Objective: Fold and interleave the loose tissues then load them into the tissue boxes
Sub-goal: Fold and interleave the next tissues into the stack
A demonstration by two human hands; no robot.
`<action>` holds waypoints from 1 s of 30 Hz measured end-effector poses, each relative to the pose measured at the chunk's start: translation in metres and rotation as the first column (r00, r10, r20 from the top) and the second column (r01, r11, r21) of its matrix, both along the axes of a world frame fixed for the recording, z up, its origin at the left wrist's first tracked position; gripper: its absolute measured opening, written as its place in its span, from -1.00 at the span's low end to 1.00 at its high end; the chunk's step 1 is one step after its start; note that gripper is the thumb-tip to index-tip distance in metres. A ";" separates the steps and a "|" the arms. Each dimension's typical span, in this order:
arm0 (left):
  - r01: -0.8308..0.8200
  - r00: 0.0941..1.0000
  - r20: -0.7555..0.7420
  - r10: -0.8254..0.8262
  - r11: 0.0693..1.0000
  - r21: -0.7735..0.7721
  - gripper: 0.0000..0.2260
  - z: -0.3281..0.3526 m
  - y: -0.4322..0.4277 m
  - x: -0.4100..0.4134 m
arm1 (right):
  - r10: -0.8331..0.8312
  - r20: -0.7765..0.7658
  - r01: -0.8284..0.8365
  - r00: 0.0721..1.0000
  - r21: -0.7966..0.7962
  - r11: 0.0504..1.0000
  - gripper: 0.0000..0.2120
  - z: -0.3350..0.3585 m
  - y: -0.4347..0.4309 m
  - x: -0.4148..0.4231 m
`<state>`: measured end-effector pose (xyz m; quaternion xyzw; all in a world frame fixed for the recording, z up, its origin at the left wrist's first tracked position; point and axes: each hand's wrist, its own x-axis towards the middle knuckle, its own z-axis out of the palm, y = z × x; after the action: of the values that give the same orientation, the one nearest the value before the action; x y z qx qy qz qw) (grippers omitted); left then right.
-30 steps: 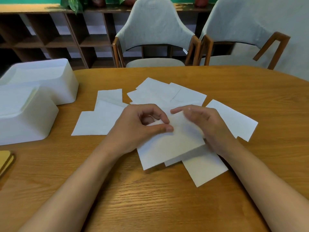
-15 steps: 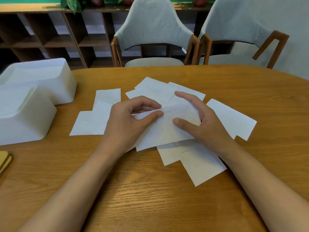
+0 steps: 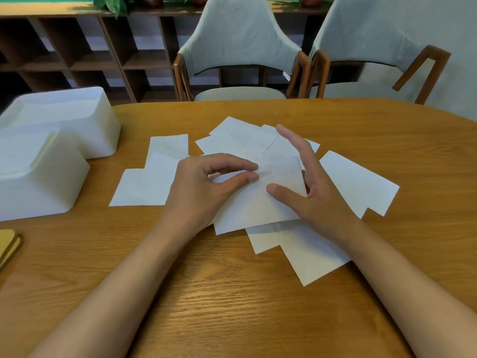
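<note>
Several white tissues lie scattered on the wooden table. One tissue sits on top of the pile in the middle. My left hand pinches its upper left edge between thumb and forefinger. My right hand stands on edge along the tissue's right side, fingers straight, thumb pressing on the sheet. More tissues lie to the left, behind, to the right and below. Two white tissue boxes stand at the left: a near one and a far one.
A flat yellow object lies at the table's left edge. Two grey upholstered chairs stand behind the table, with a dark wooden shelf unit at the back wall.
The top tissue has shifted up and been folded over. My right hand has opened from flat on the sheet to standing on edge along its right side. My left hand keeps pinching.
</note>
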<state>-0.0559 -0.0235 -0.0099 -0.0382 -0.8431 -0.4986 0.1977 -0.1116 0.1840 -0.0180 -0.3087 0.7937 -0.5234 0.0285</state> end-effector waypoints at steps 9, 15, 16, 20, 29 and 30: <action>-0.072 0.996 -0.047 0.071 0.997 -0.015 -0.82 -0.004 -0.006 -0.007 | 0.024 0.027 -0.021 0.999 -0.099 0.995 -0.70 0.006 0.003 0.004; -0.023 1.000 0.021 0.022 1.000 0.012 -0.85 -0.007 -0.015 -0.011 | -0.093 0.076 0.098 0.993 -0.062 0.993 -0.71 -0.001 0.005 -0.004; -0.053 0.999 0.002 0.053 0.997 -0.048 -0.84 -0.007 -0.019 -0.011 | -0.129 0.079 0.133 0.989 -0.057 0.989 -0.71 -0.002 0.006 -0.006; -0.095 0.992 0.044 0.120 0.924 -0.371 -0.76 -0.011 -0.040 -0.013 | -0.221 0.085 0.225 0.971 -0.030 0.974 -0.70 -0.003 0.010 -0.014; -0.029 0.985 0.147 0.096 0.913 -0.407 -0.67 -0.018 -0.043 -0.014 | -0.281 0.066 0.281 0.957 0.007 0.960 -0.68 -0.007 0.011 -0.018; -0.035 0.984 0.146 0.098 0.922 -0.385 -0.69 -0.018 -0.042 -0.014 | -0.301 0.062 0.301 0.952 0.002 0.954 -0.68 -0.006 0.012 -0.018</action>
<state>-0.0700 -0.0658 -0.0279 -0.0064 -0.9380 -0.3196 0.1340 -0.1299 0.1962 -0.0242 -0.1679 0.8283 -0.5338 -0.0282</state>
